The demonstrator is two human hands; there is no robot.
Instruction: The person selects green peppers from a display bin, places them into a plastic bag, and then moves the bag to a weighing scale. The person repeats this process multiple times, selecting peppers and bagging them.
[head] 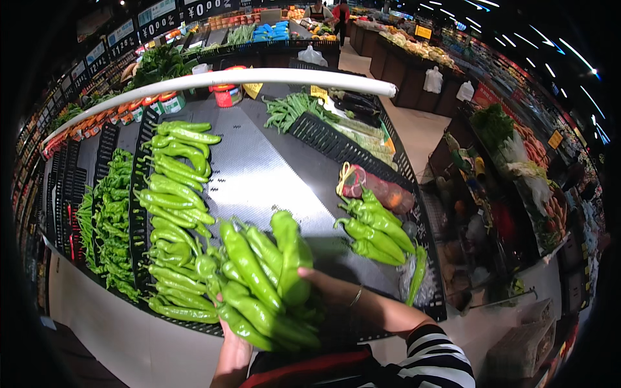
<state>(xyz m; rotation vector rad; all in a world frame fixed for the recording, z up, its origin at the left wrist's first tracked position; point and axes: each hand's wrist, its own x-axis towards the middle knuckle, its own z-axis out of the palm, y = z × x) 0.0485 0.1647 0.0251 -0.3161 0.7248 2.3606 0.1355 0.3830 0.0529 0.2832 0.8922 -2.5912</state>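
A large bunch of long green peppers (257,286) is held between both hands, just above the near part of the display counter (242,126). My left hand (235,334) supports the bunch from its lower left, its fingers mostly hidden beneath. From the right, my right hand (322,286) presses against the bunch, with a thumb showing on one pepper. Left of the bunch lie stacked rows of similar green peppers (177,194) against a black slatted divider (140,203). A smaller pile of green peppers (373,230) rests on the counter's right side.
Wrinkled green peppers (114,218) fill the compartment beyond the divider. A netted bag of produce (381,189) lies near the right edge. Behind it, another black divider (349,145) borders green beans (296,109). A white tube (242,76) spans above the counter's back. Two people stand far off.
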